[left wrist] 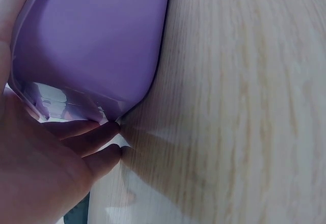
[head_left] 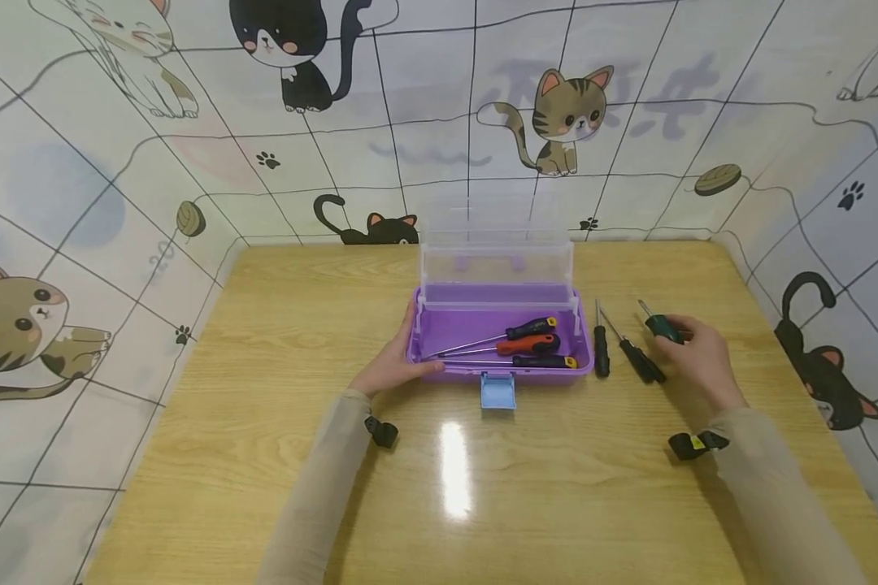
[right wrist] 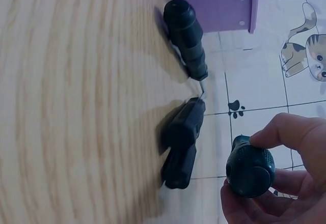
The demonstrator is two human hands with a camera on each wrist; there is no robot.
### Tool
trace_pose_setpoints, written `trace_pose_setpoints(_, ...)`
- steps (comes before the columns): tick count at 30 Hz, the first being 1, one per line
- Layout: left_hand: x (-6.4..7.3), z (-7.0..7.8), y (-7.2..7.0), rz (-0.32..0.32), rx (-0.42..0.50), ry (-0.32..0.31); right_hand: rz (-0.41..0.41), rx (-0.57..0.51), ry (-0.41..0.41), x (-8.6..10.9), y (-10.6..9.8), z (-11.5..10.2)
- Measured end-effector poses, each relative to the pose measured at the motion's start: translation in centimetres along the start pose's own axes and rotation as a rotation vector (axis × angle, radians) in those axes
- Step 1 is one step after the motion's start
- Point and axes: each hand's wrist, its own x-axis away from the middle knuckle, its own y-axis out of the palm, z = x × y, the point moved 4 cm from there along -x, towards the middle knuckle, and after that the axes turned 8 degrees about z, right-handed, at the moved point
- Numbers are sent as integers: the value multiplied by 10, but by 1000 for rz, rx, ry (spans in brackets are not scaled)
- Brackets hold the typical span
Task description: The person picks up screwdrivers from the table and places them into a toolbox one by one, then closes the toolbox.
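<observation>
We see our right hand (head_left: 702, 361) with thumb and fingers closed round a green screwdriver (head_left: 663, 327), raised off the table (head_left: 556, 487), its tip pointing away from us. Our left hand (head_left: 391, 364) grips the near left corner of the purple box (head_left: 457, 325), thumb along the front rim and fingers along the end. Between the two hands, the box holds a red-handled screwdriver (head_left: 528, 344) between two black-and-yellow screwdrivers (head_left: 532, 328). Its clear lid (head_left: 439, 268) stands open behind them, and a pale blue latch (head_left: 497, 392) hangs at the front. In the way, between our right hand and the box, lie a dark screwdriver (head_left: 601, 349) and a black-handled tool (head_left: 638, 360) whose end looks split. Beyond both hands is a wall (head_left: 439, 89) of cartoon cats and paw prints; its bluish marks are too faint for us to read, and the yellow patch on the right wrist strap (head_left: 697, 444) is too small.
</observation>
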Motion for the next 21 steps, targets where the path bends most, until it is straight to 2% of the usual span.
trace_pose_setpoints(3, 0, -3, 0, 3, 17, 18, 12, 6, -7, 1, 0, -4)
trace_pose_setpoints(9, -3, -8, -1, 17, 9, 13, 14, -3, -21, 0, -1, -13)
trace_pose_setpoints(16, -4, 1, -2, 21, -11, -5, 18, -38, -29, -4, -1, -25)
trace_pose_setpoints(21, -7, -16, -1, 26, -51, -16, 11, -40, -17, -3, 2, -28)
